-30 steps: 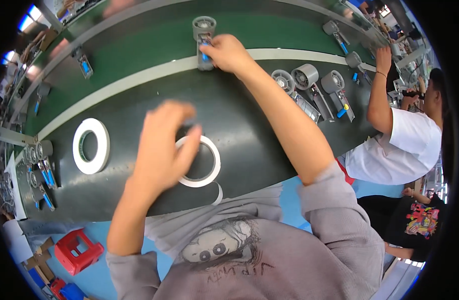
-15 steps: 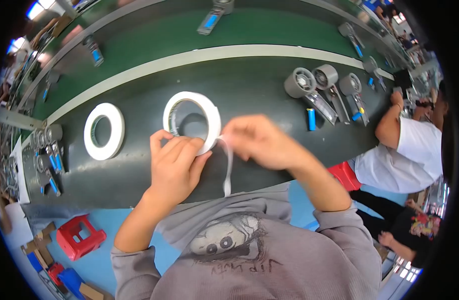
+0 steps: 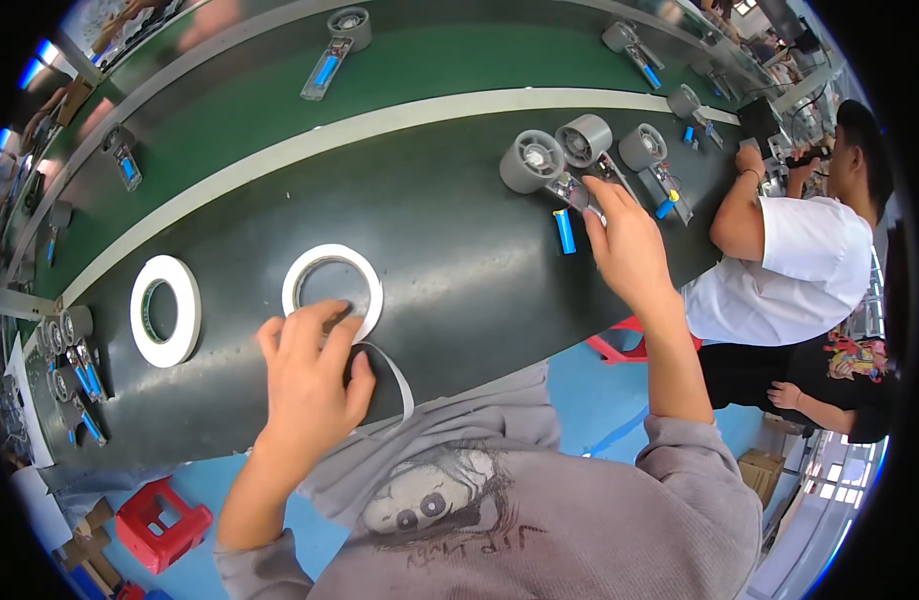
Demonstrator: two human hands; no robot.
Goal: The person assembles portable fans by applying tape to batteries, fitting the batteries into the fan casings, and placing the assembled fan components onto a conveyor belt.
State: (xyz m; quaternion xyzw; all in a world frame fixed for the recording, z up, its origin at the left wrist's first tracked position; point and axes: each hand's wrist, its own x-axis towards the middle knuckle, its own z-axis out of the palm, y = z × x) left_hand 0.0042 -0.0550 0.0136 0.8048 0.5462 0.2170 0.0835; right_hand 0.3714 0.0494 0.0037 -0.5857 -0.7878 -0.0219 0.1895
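A white roll of tape (image 3: 372,290) lies on the dark work surface, a loose strip (image 3: 397,378) curling from its near side toward my shirt. My left hand (image 3: 314,375) is at the roll's near rim, fingers apart and partly over the ring; it is not gripping it. Farther right, my right hand (image 3: 629,245) has its thumb and fingers on either side of the handle end of a grey handheld fan (image 3: 531,162). The fan still rests on the surface, its clear handle partly hidden by the fingers. A blue cylindrical battery (image 3: 564,232) is just below that handle.
Two more grey fans (image 3: 583,140) (image 3: 642,147) lie beside it. A second tape roll (image 3: 139,310) is at left, with several fans (image 3: 76,323) beyond. Fans sit on the green belt (image 3: 209,100) behind a pale rail. A co-worker in white (image 3: 789,270) sits at right.
My right hand has left the tape strip and moved right to the fan. The tape roll, tilted up in my left hand before, now lies lower, and the left fingers have loosened.
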